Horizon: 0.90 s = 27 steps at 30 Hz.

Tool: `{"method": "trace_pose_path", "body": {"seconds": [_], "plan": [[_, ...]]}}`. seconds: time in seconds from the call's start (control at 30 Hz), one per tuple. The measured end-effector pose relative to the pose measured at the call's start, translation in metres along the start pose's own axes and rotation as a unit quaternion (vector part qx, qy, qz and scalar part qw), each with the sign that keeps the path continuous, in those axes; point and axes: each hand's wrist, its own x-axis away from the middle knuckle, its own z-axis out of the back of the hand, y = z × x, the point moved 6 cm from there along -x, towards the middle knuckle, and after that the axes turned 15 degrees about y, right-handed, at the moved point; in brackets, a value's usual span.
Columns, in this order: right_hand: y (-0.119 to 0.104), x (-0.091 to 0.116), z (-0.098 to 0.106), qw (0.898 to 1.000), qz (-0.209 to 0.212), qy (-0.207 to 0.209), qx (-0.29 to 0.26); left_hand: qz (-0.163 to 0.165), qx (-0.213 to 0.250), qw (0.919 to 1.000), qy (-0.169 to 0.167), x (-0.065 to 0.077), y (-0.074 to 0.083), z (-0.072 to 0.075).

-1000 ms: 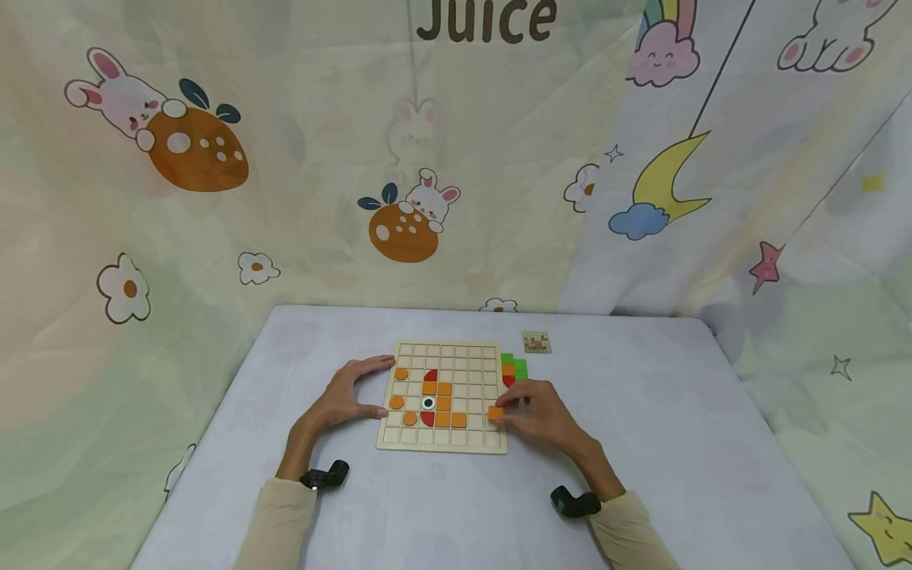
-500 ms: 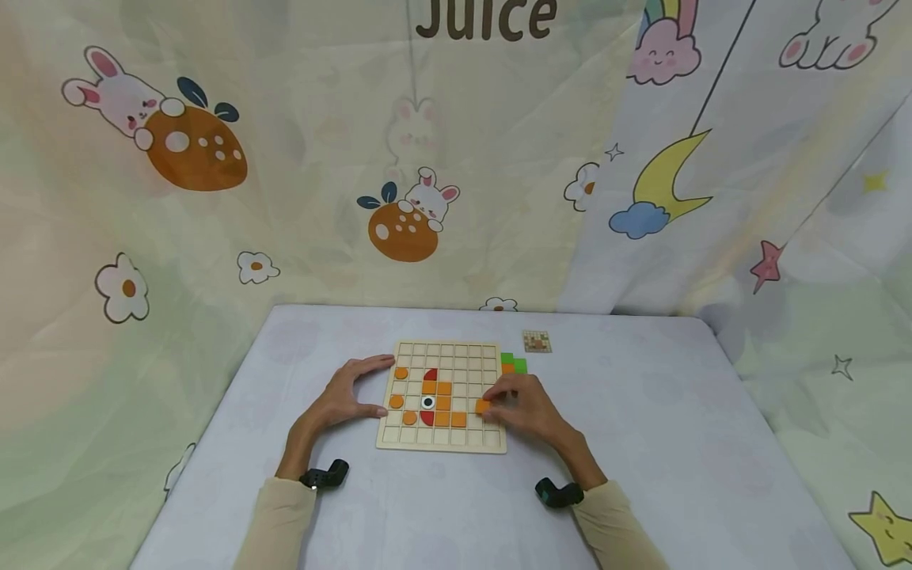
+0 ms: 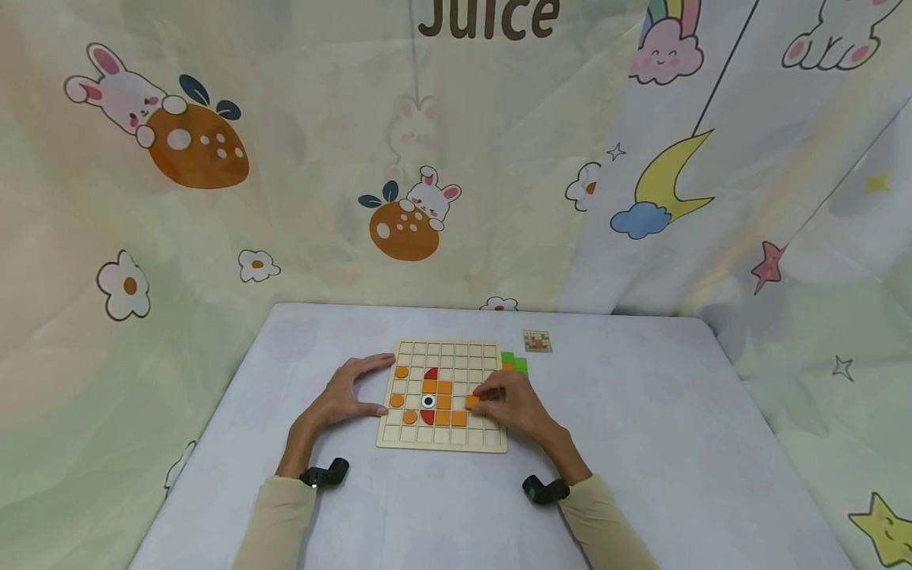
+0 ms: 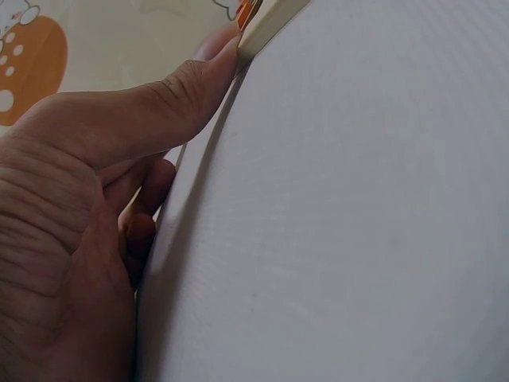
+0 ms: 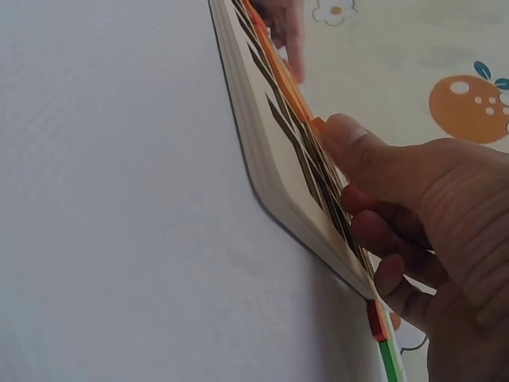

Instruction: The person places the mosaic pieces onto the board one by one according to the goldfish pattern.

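Observation:
A pale wooden grid board (image 3: pixel 477 362) lies on the table, bearing orange square tiles (image 3: pixel 445 388), orange discs (image 3: pixel 397 400), two red quarter-round tiles (image 3: pixel 431 374) and an eye tile (image 3: pixel 428 402). My right hand (image 3: pixel 516 404) pinches an orange square tile (image 3: pixel 472 402) between thumb and fingers over the board's right part, just right of the placed tiles. In the right wrist view this tile (image 5: pixel 320 125) sits at the thumb tip, close over the grid. My left hand (image 3: pixel 343 396) rests against the board's left edge, thumb and forefinger spread apart along it.
Beyond the board's right edge lie green tiles (image 3: pixel 521 364) and an orange tile (image 3: pixel 507 366), partly behind the right hand. A small patterned card (image 3: pixel 537 341) lies further back. The white-covered table (image 3: pixel 427 507) ends at a printed cloth backdrop (image 3: pixel 313 198).
My right hand has moved left with the orange square tile, from the board's right edge to inside the grid. The left hand has stayed at the board's left edge.

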Motion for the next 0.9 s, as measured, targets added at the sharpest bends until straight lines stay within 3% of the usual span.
{"method": "trace_pose_path", "body": {"seconds": [0.63,0.9], "plan": [[-0.006,-0.007,-0.014,0.998,-0.048,-0.026,0.021,0.014,0.009,0.9999,-0.004,0.000,-0.001,-0.001],[-0.007,-0.006,-0.013,0.998,-0.045,-0.039,0.011,0.012,0.007,0.9999,-0.005,0.000,0.000,0.000]]}}
